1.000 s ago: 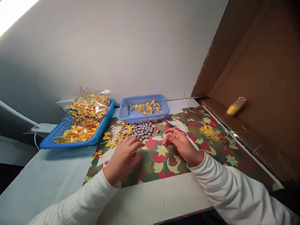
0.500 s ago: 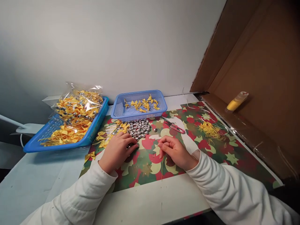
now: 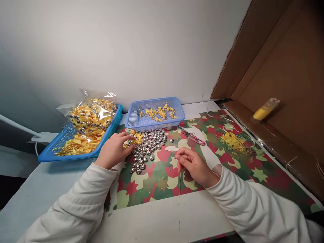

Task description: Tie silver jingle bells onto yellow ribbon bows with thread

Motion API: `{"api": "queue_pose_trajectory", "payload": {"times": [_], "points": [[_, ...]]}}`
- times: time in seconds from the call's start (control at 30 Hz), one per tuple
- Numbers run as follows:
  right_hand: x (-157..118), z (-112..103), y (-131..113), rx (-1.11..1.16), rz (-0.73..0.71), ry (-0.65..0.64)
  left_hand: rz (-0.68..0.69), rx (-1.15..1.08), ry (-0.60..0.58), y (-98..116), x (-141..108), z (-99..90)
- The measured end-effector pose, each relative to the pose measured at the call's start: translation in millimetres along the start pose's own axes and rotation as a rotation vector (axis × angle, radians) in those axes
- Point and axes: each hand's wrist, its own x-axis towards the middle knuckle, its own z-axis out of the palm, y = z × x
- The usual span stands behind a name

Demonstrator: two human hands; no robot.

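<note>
My left hand [image 3: 113,150] is over the yellow ribbon bows [image 3: 138,136] beside the bell pile, its thumb and fingers apart and nothing visibly gripped. Part of the bow heap is hidden beneath it. Silver bells or beads [image 3: 149,141], shiny and rounded, are spread just right of that hand. My right hand [image 3: 191,164] is closed in a pinch over the patterned sheet. A thin yellowish cord [image 3: 180,185] hangs down from its fingers toward the table's front edge.
A blue basket [image 3: 73,157] at left carries a clear bag of bows with silver pieces. Another blue basket [image 3: 155,127] behind the pile contains several bows. Pink thread snips [image 3: 193,137], a tangle of yellow cord [image 3: 234,143] and a yellow thread spool [image 3: 264,111] are on the right.
My left hand has moved left and away from the silver pieces to the yellow bows, its fingers spreading. My right hand still pinches the cord. The view has shifted slightly.
</note>
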Motion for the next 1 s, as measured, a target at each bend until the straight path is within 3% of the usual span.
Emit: {"api": "queue_pose_trajectory", "payload": {"times": [0.23,0.47,0.63,0.7,0.77,0.87,1.0], "points": [[0,-2,3,-0.017,0.008,-0.01,-0.092,-0.177,-0.093,0,14,-0.3],[-1,-1,4,-0.024,0.009,-0.021,-0.096,-0.181,-0.135,-2,20,-3.8],[-1,0,3,-0.012,0.015,-0.008,-0.157,-0.299,0.011,6,15,-10.2],[-2,1,1,-0.015,0.017,-0.002,-0.247,-0.499,0.131,18,9,-13.0],[-4,2,-1,-0.011,0.0,0.006,-0.332,-0.846,0.187,37,-1,-12.9],[-6,3,-6,0.013,-0.044,0.028,-0.382,-1.29,0.011,69,-21,-5.3],[-7,4,-11,0.029,-0.053,0.035,-0.506,-1.55,-0.238,96,-41,12.4]]}}
